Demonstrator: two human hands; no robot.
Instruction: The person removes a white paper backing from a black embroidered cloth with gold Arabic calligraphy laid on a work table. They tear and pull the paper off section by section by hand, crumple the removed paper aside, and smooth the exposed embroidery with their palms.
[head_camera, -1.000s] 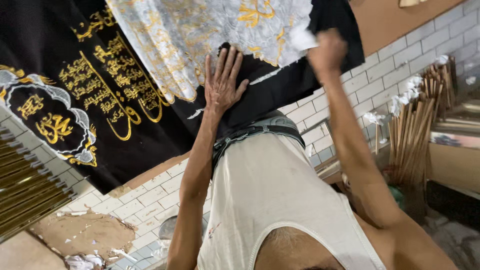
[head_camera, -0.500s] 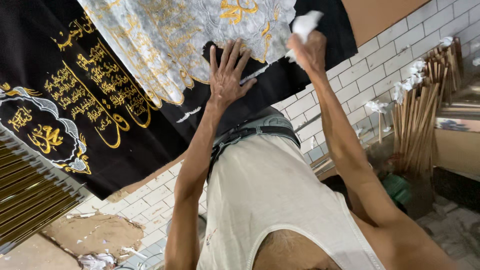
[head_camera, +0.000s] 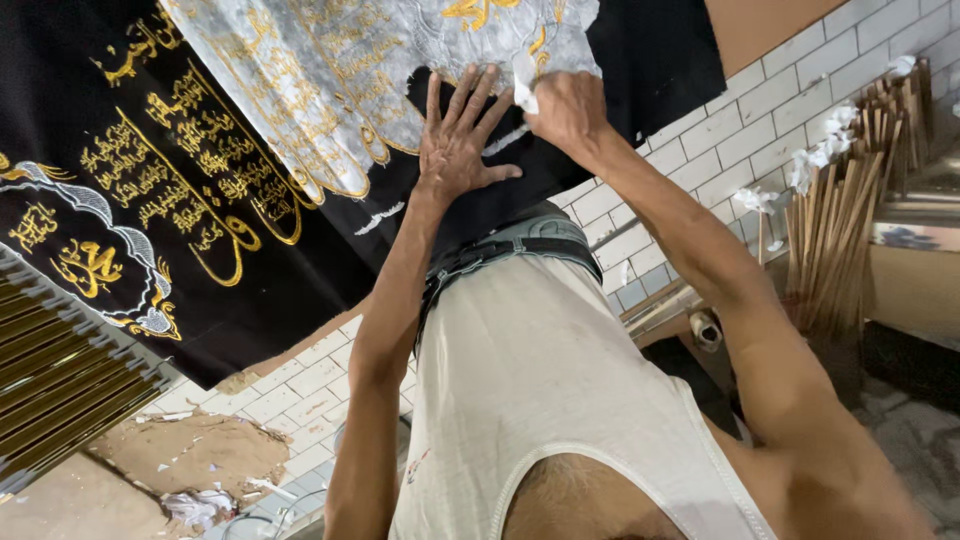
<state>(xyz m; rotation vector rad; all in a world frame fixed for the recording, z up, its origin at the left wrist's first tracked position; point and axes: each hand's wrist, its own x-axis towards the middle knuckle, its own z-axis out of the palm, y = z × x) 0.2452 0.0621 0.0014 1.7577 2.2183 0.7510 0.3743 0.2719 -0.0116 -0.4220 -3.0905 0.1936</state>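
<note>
A black cloth (head_camera: 200, 215) with gold embroidered script lies spread in front of me. A thin white-silver paper layer (head_camera: 330, 70) covers its upper part, torn away at the lower edge. My left hand (head_camera: 462, 140) presses flat on the black cloth, fingers spread, just below the torn edge. Right beside it, my right hand (head_camera: 568, 108) is closed on a white paper scrap (head_camera: 524, 82) at that edge. My white sleeveless shirt and belt fill the lower middle.
White tiled surface (head_camera: 740, 110) runs beside and under the cloth. A bundle of wooden sticks (head_camera: 835, 230) stands at the right. Gold-coloured slats (head_camera: 55, 385) lie at the left edge. Brown cardboard (head_camera: 200, 455) with crumpled white scraps sits at the bottom left.
My right hand has come in closer to my left hand, still holding the white scrap. The left hand stays flat on the cloth. The view has shifted slightly.
</note>
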